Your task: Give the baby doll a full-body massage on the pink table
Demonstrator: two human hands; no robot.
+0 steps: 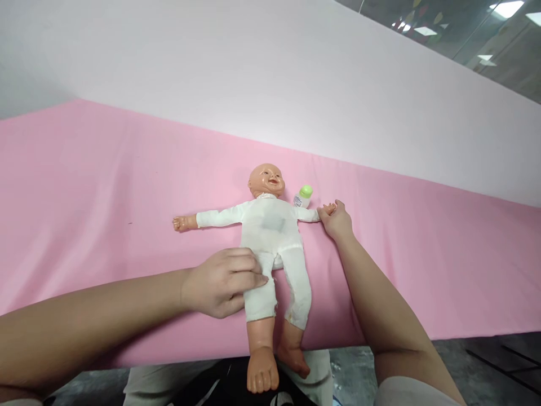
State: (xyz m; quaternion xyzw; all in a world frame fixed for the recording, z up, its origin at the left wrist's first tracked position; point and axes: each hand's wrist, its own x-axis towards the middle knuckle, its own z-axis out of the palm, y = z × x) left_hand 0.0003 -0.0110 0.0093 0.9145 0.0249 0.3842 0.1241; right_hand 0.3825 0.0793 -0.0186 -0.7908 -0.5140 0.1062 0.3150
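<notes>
A baby doll (pixel 270 225) with a white cloth body and plastic head, hands and feet lies on its back, its feet hanging past the table's near edge. My left hand (pixel 230 281) is closed on the doll's thigh at the left, fingers curled over the white cloth. At the right, my right hand (pixel 338 221) pinches the doll's small hand, with that arm stretched out sideways. Close to the doll's head stands a small white bottle (pixel 301 198) with a green cap, leaning slightly. The doll's other arm reaches out to the left, untouched.
Pink cloth (pixel 422 254) covers the table. A white wall or panel (pixel 253 73) rises behind it. Below the near edge show my lap, the grey floor (pixel 355 375) and dark metal bars (pixel 502 366) at the lower right.
</notes>
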